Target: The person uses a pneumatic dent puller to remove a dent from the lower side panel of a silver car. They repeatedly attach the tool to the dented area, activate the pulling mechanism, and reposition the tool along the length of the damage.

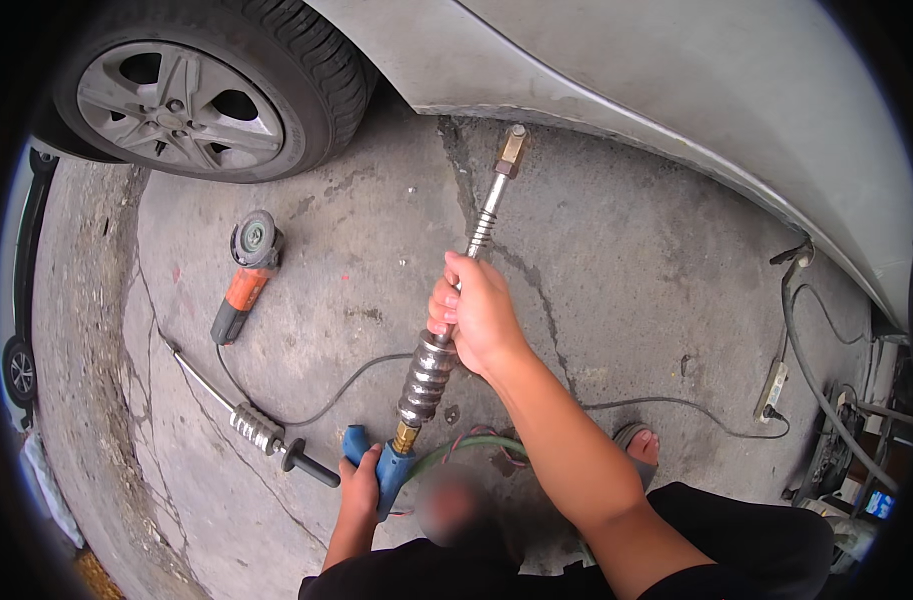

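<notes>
I hold a slide-hammer dent puller (428,382) with a ribbed metal weight, a spring on its rod and a brass-coloured tip. My left hand (359,490) is wrapped round its blue pistol-style handle (394,472), low in the view. Further up, my right hand (477,310) grips the metal rod just above the weight, fingers closed. The tool slants up and away to the right, its tip (514,150) close to the lower edge of a silver-white car body (617,70). A green cable (487,441) runs behind the handle.
An orange angle grinder (245,288) lies on the concrete at left. Another slide hammer (257,428) rests nearer me. At upper left stands the car's wheel (177,105). A power strip (773,388) with plugged-in cords is at right. A thin black cord crosses the floor.
</notes>
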A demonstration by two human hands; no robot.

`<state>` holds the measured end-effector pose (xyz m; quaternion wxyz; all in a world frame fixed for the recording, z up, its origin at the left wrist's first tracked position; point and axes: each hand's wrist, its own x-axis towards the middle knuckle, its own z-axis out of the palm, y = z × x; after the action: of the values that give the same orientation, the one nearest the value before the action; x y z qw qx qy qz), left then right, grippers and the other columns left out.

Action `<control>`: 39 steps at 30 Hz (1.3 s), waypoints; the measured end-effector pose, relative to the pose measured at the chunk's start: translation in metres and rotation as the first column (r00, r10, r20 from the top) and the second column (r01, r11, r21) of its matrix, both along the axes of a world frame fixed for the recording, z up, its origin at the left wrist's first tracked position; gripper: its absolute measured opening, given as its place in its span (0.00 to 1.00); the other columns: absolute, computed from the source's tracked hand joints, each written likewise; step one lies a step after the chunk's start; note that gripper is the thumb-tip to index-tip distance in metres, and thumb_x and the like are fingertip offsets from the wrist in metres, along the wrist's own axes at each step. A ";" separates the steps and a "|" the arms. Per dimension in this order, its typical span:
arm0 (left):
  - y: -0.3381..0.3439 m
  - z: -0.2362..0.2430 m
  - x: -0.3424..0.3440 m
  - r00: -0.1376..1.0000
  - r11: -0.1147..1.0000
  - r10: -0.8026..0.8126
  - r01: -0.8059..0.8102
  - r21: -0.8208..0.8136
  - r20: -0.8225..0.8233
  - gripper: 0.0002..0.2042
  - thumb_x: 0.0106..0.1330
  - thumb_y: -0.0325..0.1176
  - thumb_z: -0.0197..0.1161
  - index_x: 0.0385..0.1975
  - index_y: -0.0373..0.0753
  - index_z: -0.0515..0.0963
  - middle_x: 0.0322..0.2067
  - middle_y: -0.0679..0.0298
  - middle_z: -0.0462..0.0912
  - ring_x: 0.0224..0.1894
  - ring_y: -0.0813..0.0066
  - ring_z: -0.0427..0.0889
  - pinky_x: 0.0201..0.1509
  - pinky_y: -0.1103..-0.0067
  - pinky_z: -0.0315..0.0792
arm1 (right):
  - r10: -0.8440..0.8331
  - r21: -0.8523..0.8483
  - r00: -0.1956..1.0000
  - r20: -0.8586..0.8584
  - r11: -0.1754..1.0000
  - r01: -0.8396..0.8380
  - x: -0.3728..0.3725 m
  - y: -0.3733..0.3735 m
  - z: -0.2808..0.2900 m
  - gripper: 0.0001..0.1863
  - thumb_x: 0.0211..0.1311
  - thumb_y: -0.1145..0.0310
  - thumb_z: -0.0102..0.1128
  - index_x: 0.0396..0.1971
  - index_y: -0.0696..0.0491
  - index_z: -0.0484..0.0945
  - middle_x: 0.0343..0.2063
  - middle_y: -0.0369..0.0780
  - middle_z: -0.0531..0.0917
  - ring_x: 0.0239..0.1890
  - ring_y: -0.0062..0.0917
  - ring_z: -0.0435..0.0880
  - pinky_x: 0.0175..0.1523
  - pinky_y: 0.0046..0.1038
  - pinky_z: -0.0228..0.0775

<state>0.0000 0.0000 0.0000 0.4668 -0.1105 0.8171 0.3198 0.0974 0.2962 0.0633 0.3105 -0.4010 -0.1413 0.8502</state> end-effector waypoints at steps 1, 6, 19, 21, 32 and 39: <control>0.000 -0.002 0.000 1.000 1.000 0.016 -0.016 0.015 0.004 0.33 0.60 0.46 0.65 0.54 0.23 0.63 0.44 0.49 0.76 0.43 0.66 0.77 0.49 0.75 0.72 | 0.002 0.005 1.000 -0.001 1.000 -0.002 -0.001 0.000 0.000 0.14 0.67 0.63 0.50 0.23 0.48 0.60 0.13 0.30 0.61 0.15 0.16 0.59 0.23 0.24 0.56; 0.001 0.001 0.005 0.999 0.999 0.026 -0.025 0.025 -0.020 0.31 0.61 0.46 0.64 0.52 0.24 0.64 0.42 0.51 0.76 0.40 0.66 0.78 0.44 0.74 0.73 | 0.014 0.014 1.000 -0.001 1.000 -0.014 0.001 0.003 -0.002 0.14 0.67 0.63 0.50 0.23 0.48 0.60 0.13 0.30 0.61 0.15 0.16 0.58 0.22 0.24 0.55; 0.004 -0.012 -0.009 0.997 0.996 0.080 -0.079 0.043 -0.015 0.26 0.65 0.48 0.59 0.50 0.31 0.64 0.38 0.53 0.76 0.36 0.66 0.80 0.37 0.70 0.77 | 0.109 0.267 0.992 0.064 0.956 -0.122 -0.003 0.009 -0.015 0.10 0.65 0.65 0.57 0.40 0.50 0.68 0.31 0.38 0.82 0.35 0.20 0.79 0.41 0.22 0.67; -0.003 -0.021 -0.009 0.999 1.000 -0.001 0.001 -0.001 -0.046 0.27 0.65 0.49 0.60 0.50 0.31 0.65 0.38 0.53 0.77 0.36 0.66 0.80 0.37 0.71 0.77 | 0.116 0.272 0.991 0.070 0.953 -0.131 -0.001 0.006 -0.013 0.09 0.64 0.65 0.57 0.40 0.50 0.68 0.31 0.38 0.82 0.35 0.20 0.79 0.41 0.22 0.67; -0.003 -0.030 -0.008 0.990 0.975 0.137 -0.139 0.170 0.023 0.30 0.68 0.63 0.46 0.50 0.39 0.72 0.37 0.58 0.80 0.34 0.68 0.81 0.39 0.72 0.77 | 0.058 0.094 0.989 0.137 0.993 -0.072 -0.012 0.023 0.002 0.09 0.57 0.72 0.62 0.25 0.54 0.70 0.15 0.38 0.76 0.14 0.25 0.77 0.19 0.28 0.68; -0.017 -0.047 -0.014 0.989 0.982 0.133 -0.141 0.128 0.068 0.29 0.69 0.61 0.46 0.49 0.37 0.73 0.35 0.58 0.80 0.33 0.68 0.81 0.38 0.73 0.76 | 0.093 0.095 0.983 0.156 0.990 -0.109 -0.012 -0.034 -0.018 0.09 0.60 0.68 0.62 0.27 0.54 0.72 0.17 0.37 0.77 0.17 0.22 0.78 0.21 0.26 0.68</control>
<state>-0.0136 -0.0173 -0.0465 0.4741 -0.1446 0.7702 0.4014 0.0855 0.2620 0.0452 0.2755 -0.4401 -0.2282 0.8236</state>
